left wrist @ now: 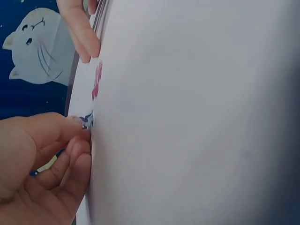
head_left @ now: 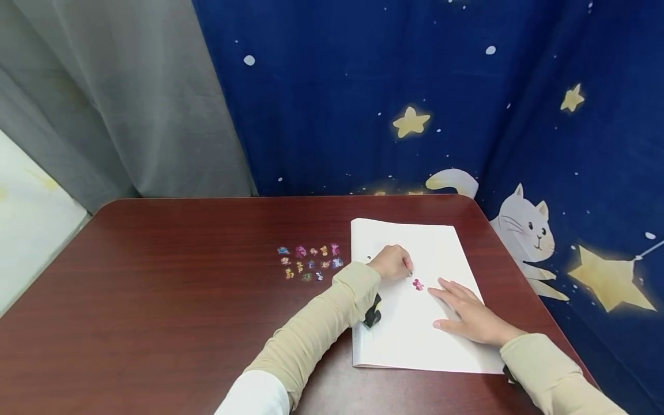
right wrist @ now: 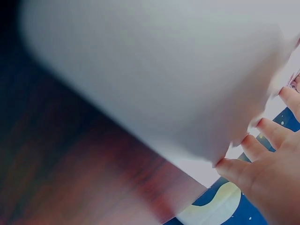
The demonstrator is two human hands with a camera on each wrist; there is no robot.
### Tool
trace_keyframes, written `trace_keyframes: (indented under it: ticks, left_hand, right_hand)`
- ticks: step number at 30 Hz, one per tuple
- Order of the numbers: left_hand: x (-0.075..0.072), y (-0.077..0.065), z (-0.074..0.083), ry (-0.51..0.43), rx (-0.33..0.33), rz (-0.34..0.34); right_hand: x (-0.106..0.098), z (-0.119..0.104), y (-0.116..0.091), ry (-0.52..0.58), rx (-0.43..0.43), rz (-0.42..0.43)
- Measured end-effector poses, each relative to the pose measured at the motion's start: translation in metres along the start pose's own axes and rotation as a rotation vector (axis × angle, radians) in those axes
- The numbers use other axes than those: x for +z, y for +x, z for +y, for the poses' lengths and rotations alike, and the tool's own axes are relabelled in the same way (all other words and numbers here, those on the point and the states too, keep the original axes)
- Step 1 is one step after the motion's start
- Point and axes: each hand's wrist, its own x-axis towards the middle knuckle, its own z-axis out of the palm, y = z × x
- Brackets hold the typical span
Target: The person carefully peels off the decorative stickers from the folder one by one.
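Note:
My left hand [head_left: 392, 262] is over a white sheet of paper [head_left: 404, 346], its thumb and fingertips low at the surface. In the left wrist view it pinches a small blue-and-white sticker [left wrist: 87, 121] close over the sheet. A pink flower-like sticker [head_left: 418, 285] lies on the paper between the two hands. My right hand [head_left: 469, 314] rests on the right side of the sheet with fingers spread, its index fingertip near the pink sticker. The right wrist view shows the fingertips [right wrist: 220, 162] touching the paper.
Several small colourful stickers, one a purple piece [head_left: 301, 251], lie in rows on the dark red-brown table [head_left: 171, 311] left of the paper. A tiny dark mark [head_left: 369, 257] shows near the sheet's left edge. Behind the table hangs a blue star-patterned curtain [head_left: 332, 104] beside a grey one [head_left: 129, 104].

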Motion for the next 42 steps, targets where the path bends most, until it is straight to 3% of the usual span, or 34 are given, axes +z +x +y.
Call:
trace_keyframes:
  ticks: [9,18,24,31,39,42]
  left_hand:
    - [0.000,-0.004,-0.005,-0.088,-0.006,-0.024]
    - [-0.001,-0.003,-0.006,-0.098,-0.028,-0.012]
    - [-0.005,-0.004,-0.006,-0.119,-0.059,-0.050]
    - [-0.015,-0.011,-0.017,-0.314,-0.100,-0.095]
    - [-0.029,-0.022,-0.033,-0.558,-0.156,-0.077]
    - [-0.036,-0.026,-0.038,-0.609,-0.177,-0.064]
  right_hand:
    - [0.004,0.000,-0.001,0.012,-0.001,0.005]
    - [0.004,-0.001,-0.002,0.007,-0.005,0.010]
    - [0.002,-0.001,-0.001,0.006,-0.008,0.015]
    - [0.002,-0.002,-0.002,0.006,-0.001,0.004]
    - [0.000,-0.002,-0.002,0.004,-0.006,0.005]
    - [-0.001,-0.001,-0.001,0.003,-0.014,0.013]
